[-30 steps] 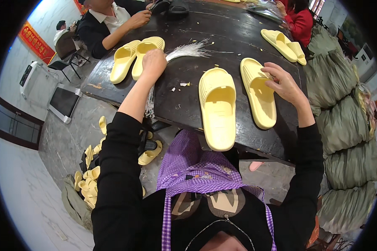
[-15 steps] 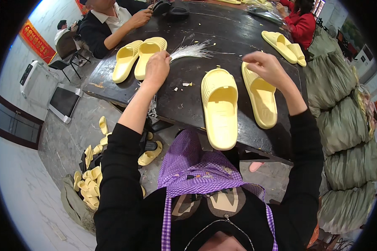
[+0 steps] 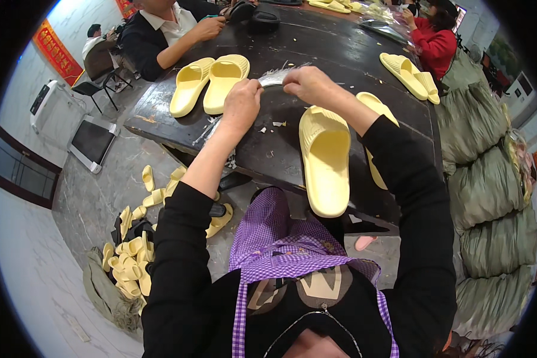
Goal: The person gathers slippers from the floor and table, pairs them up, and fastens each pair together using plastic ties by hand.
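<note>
A bundle of thin whitish strands (image 3: 272, 79) sticks out of my left hand (image 3: 241, 107), which is closed around its near end. Over the strands reaches my right hand (image 3: 313, 85), fingertips pinched together beside them; what is between those fingers is too small to make out. A yellow slipper (image 3: 328, 173) lies at the table's near edge, its open heel toward me. Partly hidden under my right forearm is another yellow slipper (image 3: 376, 104). Just past my left hand two more rest side by side, a left one (image 3: 188, 95) and a right one (image 3: 224, 89).
The black table (image 3: 280, 137) bears small scraps. Yellow slippers (image 3: 406, 74) lie at its far right. Across from me a person (image 3: 173, 42) handles a dark slipper; another in red (image 3: 432, 45) sits opposite. Green sacks (image 3: 483, 179) line the right; a slipper heap (image 3: 128, 268) covers floor at left.
My right hand has moved left, from above the right slipper to the strands by my left hand. The left hand stays closed on the bundle. The whole view has shifted slightly.
</note>
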Available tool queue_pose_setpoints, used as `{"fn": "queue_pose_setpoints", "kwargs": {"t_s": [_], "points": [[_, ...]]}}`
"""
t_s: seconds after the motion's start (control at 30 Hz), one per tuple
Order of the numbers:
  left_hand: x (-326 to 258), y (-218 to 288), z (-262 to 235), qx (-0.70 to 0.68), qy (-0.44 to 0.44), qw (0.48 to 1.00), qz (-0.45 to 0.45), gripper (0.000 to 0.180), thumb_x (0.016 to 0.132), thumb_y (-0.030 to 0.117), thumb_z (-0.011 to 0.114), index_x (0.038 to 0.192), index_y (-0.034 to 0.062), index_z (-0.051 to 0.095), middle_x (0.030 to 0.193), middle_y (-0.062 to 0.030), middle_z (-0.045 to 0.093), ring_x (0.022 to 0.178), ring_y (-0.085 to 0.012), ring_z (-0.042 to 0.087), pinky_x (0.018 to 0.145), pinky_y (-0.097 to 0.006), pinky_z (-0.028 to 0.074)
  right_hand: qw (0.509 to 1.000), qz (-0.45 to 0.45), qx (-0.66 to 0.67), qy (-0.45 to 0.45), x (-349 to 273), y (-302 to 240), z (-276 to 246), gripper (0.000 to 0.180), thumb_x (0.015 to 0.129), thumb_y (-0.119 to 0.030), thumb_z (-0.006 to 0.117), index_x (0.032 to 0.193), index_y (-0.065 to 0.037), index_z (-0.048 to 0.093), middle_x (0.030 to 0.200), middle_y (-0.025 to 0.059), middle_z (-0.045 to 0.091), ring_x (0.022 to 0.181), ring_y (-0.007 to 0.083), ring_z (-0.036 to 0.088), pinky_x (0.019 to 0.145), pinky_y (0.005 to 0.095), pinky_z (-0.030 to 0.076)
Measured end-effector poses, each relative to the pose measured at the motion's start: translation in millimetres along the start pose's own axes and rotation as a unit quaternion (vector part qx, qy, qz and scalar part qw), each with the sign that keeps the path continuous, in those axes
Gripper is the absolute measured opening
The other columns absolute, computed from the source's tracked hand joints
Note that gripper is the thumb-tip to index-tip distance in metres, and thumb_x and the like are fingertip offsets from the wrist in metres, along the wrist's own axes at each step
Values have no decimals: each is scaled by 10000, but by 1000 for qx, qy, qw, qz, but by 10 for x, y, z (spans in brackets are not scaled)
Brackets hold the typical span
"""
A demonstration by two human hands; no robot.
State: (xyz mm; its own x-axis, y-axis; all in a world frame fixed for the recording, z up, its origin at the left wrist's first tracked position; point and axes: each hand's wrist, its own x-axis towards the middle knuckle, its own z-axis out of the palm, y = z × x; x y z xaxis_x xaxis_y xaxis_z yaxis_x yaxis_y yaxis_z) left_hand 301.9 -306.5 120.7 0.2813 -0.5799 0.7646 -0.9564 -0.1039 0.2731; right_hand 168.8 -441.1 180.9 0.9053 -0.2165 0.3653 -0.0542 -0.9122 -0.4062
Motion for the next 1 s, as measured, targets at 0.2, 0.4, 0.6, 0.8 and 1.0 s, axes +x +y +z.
{"fn": "queue_pose_setpoints", "kwargs": {"t_s": [0.2, 0.4, 0.6, 0.8, 1.0], "points": [[-49, -100, -43, -3, 2, 1000, -2, 60, 755, 85, 598, 762, 28, 580, 759, -142, 569, 765, -323, 556, 670, -397, 447, 999, 21, 21, -35, 26, -58, 23, 169, 703, -151, 550, 714, -7, 637, 618, 182, 593, 602, 321, 603, 593, 373, 472], [-178, -291, 17, 53, -13, 999, 8, 57, 715, 74, 590, 716, 20, 573, 727, -154, 555, 719, -334, 535, 657, -418, 438, 999, -23, -9, -36, -125, 134, -285, 195, 718, -152, 511, 679, 23, 586, 616, 173, 580, 576, 281, 575, 547, 374, 443], [-231, -307, -88, 111, -27, 993, -3, 59, 706, 79, 593, 699, 21, 583, 710, -148, 565, 730, -321, 548, 666, -414, 444, 921, 165, 353, -17, -515, -8, -1054, 131, 799, -149, 540, 722, -42, 532, 568, -36, 423, 467, 57, 378, 447, 214, 340], [-191, -411, -37, 128, -60, 990, -11, 67, 703, 76, 587, 712, 9, 585, 719, -158, 571, 740, -328, 554, 685, -415, 446, 891, 153, 422, 72, -885, 140, -1432, 130, 814, -135, 540, 714, -54, 520, 561, -42, 416, 438, 45, 356, 436, 206, 340], [-125, -369, -74, 138, -96, 984, -55, 129, 703, 81, 589, 803, 0, 579, 783, -193, 568, 786, -357, 549, 721, -420, 444, 857, 189, 458, 143, -1136, 264, -1501, 122, 819, -141, 539, 729, -62, 517, 557, -42, 424, 425, 41, 363, 424, 209, 348]]}}
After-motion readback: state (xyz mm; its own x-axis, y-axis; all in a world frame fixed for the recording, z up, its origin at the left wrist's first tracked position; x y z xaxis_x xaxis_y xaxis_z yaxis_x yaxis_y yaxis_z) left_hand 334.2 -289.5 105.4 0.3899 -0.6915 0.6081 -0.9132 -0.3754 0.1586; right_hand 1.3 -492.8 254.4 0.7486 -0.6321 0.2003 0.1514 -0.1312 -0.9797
